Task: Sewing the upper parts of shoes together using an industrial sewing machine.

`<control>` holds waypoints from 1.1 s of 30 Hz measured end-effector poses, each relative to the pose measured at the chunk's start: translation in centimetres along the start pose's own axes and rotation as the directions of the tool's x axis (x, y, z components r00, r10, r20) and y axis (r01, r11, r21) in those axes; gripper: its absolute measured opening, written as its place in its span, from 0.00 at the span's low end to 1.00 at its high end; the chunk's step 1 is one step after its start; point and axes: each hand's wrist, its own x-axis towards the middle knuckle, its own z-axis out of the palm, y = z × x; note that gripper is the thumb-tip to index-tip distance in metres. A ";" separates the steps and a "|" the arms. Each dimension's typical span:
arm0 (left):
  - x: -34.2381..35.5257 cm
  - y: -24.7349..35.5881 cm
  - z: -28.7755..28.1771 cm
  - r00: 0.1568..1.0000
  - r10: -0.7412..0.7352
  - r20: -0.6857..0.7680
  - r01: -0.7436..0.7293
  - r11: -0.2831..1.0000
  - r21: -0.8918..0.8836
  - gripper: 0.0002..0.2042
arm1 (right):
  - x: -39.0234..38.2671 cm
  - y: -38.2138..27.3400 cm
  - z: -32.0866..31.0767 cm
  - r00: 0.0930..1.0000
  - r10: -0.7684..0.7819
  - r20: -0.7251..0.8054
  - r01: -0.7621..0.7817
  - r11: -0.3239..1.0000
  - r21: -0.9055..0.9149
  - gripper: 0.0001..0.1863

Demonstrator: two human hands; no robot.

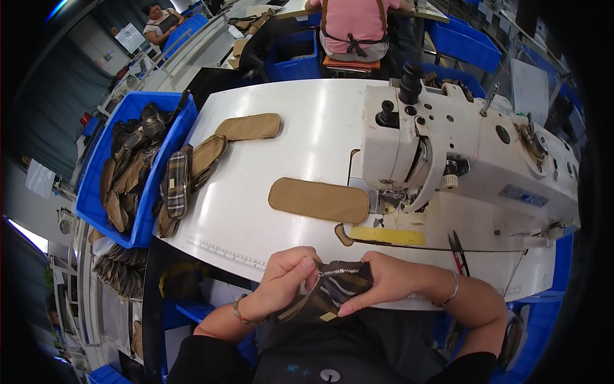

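Pouch [343,289] at the frame's lower centre looks light, soft and floppy, best held by its firmer zipper [339,271], the left hand [286,280] pinching one end and the right hand [388,279] gripping the opposite side.

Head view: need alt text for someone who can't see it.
A person's left hand and right hand hold a dark plaid zippered piece before a white table. On it, a flat tan panel lies beside a white sewing machine; at left, a blue bin holds brown and plaid fabric pieces.
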 end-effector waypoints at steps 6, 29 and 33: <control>0.4 0.7 -0.5 1.000 0.013 0.012 -0.014 0.997 0.076 0.19 | 0.2 -0.3 0.0 0.998 0.064 -0.026 -0.062 0.996 0.061 0.21; 0.5 -0.5 -0.5 0.994 -0.081 -0.069 0.090 0.985 0.148 0.11 | 1.3 2.2 1.5 0.931 -0.135 -0.339 0.182 0.977 0.108 0.17; 0.4 -0.9 0.0 0.969 -0.162 -0.186 0.161 0.987 -0.020 0.07 | 1.4 1.7 1.7 0.897 -0.211 -0.389 0.279 0.952 0.128 0.21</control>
